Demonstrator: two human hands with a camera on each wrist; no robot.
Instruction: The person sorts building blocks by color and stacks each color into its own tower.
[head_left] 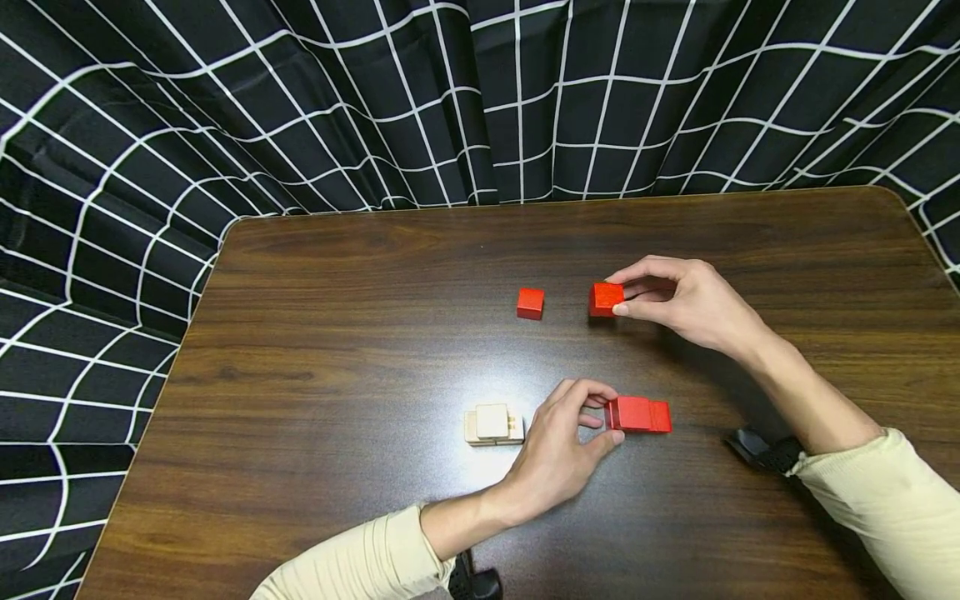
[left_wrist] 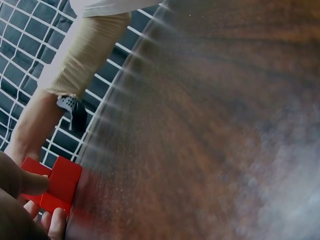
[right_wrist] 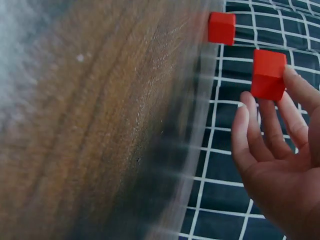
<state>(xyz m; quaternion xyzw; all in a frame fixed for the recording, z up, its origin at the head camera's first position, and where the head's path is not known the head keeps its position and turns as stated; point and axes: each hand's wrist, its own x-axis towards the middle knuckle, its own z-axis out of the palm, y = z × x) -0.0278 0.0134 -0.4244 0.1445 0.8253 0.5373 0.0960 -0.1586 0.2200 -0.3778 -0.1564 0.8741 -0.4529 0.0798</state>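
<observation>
My right hand (head_left: 690,304) pinches a red cube (head_left: 606,298) between thumb and fingers, over the far part of the table. The same held cube (right_wrist: 269,75) shows at the fingertips in the right wrist view. To its left, a single red cube (head_left: 530,303) sits on the table. Nearer to me, my left hand (head_left: 558,450) grips the left end of a small group of red blocks (head_left: 633,414), thumb on the near side and fingers on the far side. One red block (left_wrist: 65,177) stands higher than its neighbours in the left wrist view.
A small group of cream wooden blocks (head_left: 492,422), one on top, stands just left of my left hand. The dark wooden table (head_left: 315,350) reflects a bright light near them. A black curtain with white grid lines (head_left: 405,108) hangs behind the table's far edge.
</observation>
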